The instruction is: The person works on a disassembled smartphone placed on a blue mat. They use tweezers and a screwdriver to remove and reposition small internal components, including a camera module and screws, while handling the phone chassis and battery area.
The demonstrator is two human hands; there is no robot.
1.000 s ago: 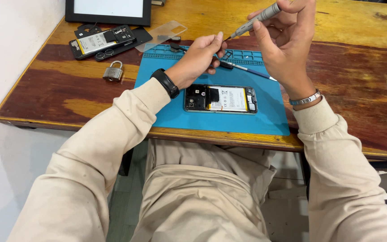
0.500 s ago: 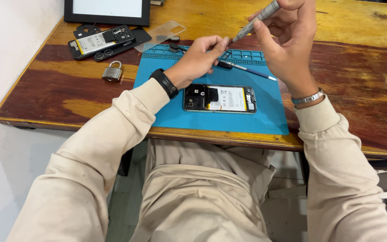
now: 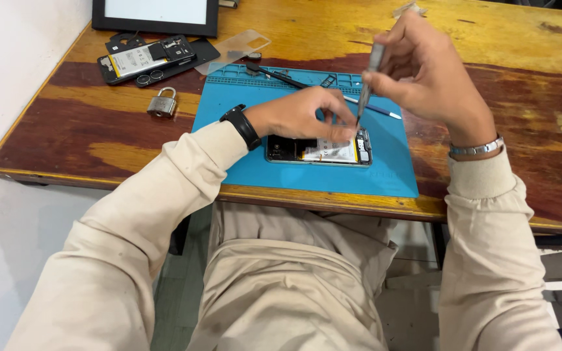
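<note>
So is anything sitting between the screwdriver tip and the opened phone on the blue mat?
Nothing visible does. The right hand holds the screwdriver nearly upright, its tip right at the right end of the opened phone. The left hand rests over the phone's middle, its fingers just left of the tip.

Both arms wear long, loose cream-beige sleeves with ribbed cuffs ending short of the fingers, a black band watch (image 3: 242, 125) sits behind the left hand (image 3: 300, 117), a thin silver bracelet (image 3: 476, 149) rings the wrist behind the right hand (image 3: 427, 78), and matching beige trousers cover the lap.
</note>
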